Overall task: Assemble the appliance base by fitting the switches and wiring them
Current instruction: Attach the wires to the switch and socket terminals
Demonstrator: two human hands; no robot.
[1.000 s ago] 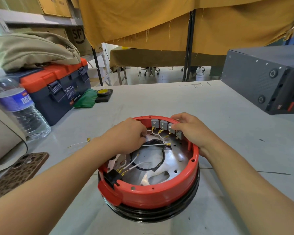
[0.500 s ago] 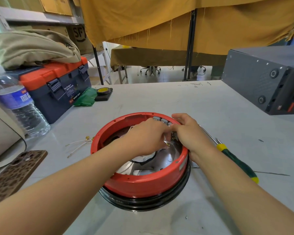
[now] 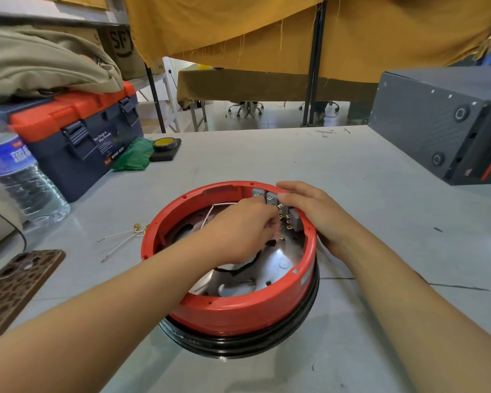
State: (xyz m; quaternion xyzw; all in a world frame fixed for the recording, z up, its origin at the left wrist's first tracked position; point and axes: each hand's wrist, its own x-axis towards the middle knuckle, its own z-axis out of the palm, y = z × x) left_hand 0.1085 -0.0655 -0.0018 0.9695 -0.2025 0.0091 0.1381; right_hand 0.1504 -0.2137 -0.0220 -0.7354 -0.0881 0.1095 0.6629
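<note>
Both hands work at the far right wall of the red appliance base [image 3: 238, 304], which sits on the grey table [image 3: 352, 171] in the near middle. Inside the ring, the left hand [image 3: 238, 231] has its fingers pinched narrow close by the brass terminals, probably on a wire end, though the fingertips hide what they hold. Draped over the rim, the right hand [image 3: 309, 211] lies flat and loose against the row of grey switches [image 3: 271, 198], steadying them from outside.

To do this step well, I would keep the right hand pressing the switch body back, so that a connector can be pushed straight onto its tab without tilting the switch out of its slot. Each wire should be matched to its terminal before it is pushed home.

Spare white wires [image 3: 122, 241] lie on the table just left of the base. At far left, the toolbox [image 3: 91, 137] reads "WING BOX", and the cardboard carton [image 3: 119, 43] behind it shows "SF". Any print on the water bottle [image 3: 14, 171] label is too blurred to read.
</note>
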